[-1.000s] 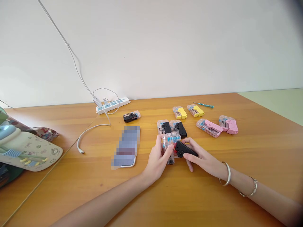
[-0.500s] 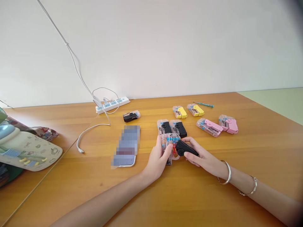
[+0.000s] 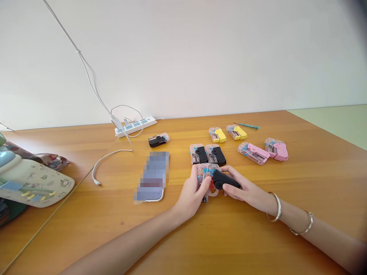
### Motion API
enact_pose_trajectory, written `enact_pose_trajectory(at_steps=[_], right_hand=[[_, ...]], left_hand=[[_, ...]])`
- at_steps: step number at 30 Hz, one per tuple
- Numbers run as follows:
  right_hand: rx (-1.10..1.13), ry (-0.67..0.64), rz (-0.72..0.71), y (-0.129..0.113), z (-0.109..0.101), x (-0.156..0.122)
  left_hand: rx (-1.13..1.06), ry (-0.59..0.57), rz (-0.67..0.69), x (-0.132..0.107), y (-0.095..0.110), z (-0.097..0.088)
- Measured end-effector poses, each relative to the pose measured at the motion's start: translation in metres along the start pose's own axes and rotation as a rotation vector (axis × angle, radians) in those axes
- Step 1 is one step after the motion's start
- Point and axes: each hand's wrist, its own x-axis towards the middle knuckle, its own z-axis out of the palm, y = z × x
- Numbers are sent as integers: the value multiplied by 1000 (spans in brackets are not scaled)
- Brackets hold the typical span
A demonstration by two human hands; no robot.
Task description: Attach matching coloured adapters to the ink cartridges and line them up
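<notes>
My left hand point(image 3: 192, 193) grips a clear plastic case point(image 3: 205, 178) with blue and red parts inside, and its fingers hide part of it. My right hand point(image 3: 248, 193) holds a black pistol-shaped plastic piece point(image 3: 225, 180) against that case, and the two touch. Right behind my hands lie a pair of black pieces in clear cases point(image 3: 198, 154) point(image 3: 215, 154). Farther right are pink pieces in clear cases point(image 3: 254, 153) point(image 3: 276, 149), and yellow ones point(image 3: 217, 135) point(image 3: 236, 132) lie beyond them.
On the wooden table point(image 3: 114, 233), a small black piece in a clear case point(image 3: 158, 139) and a phone with a blurred screen point(image 3: 151, 176) lie left of my hands. A teal screwdriver point(image 3: 246, 125), a power strip point(image 3: 134, 127) and a white cable point(image 3: 109, 159) lie farther back.
The black piece now sits closer against the clear case and covers more of the red part. My hands have shifted only slightly, and the view has tipped a little.
</notes>
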Motion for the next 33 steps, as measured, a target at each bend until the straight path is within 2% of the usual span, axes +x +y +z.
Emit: enact_pose_trajectory(at_steps=[12,24,33], right_hand=[[90,-46,45,-4,-2,0],[76,-20,54,-4,-2,1],[-39,-7,-4,-4,-1,1]], left_hand=[[81,-18,-9,-2,-2,0],[91,15,-6,-3,-3,0],[92,14,11,-3,-2,0]])
